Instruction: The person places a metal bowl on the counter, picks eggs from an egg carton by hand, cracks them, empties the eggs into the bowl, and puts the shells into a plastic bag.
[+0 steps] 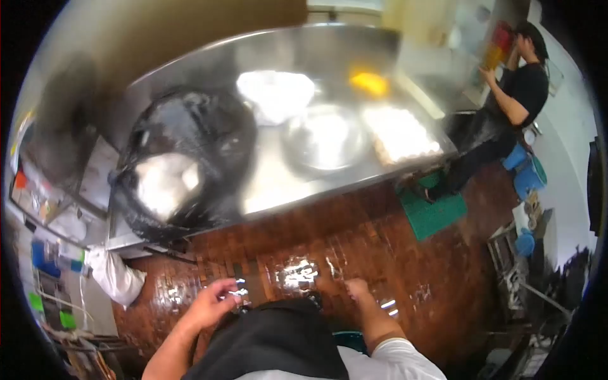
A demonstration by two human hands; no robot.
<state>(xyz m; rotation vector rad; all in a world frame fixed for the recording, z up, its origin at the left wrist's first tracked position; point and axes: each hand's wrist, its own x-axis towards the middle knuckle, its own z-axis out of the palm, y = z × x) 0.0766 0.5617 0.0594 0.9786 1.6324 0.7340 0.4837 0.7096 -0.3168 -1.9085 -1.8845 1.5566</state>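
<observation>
Black and glossy, the plastic bag (231,120) bulges over the left end of the table (278,197). Its mouth gapes, and a pale mass (166,183) sits in it near the front edge; glare hides what that is. Behind and to the right of the bag lies a white heap (275,92), washed out by light. Next comes a steel bowl (296,142), its inside too bright to read. To its right, a tray (405,134) carries pale, rounded pieces in close rows, and a yellow thing (369,82) lies farther back.

The bag is the large thing ahead of the left hand (221,296), well apart from it. That hand hangs over the floor (373,221), thumb out and fingers loosely bent. The right hand (358,289) is also low over the floor, beyond the other side of the black apron (272,342); I cannot tell whether its fingers are spread or pressed together. A teal tub (351,341) shows between apron and right arm.

The table is shiny metal, raised along the back. The floor is brown, patterned and glistening, with a green mat (434,215) by the table's right end. Near it a co-worker (522,88) in black holds up something red and yellow (497,50). Blue buckets (529,178) stand along the right wall; a white sack (116,277) slumps below the table's left corner.
</observation>
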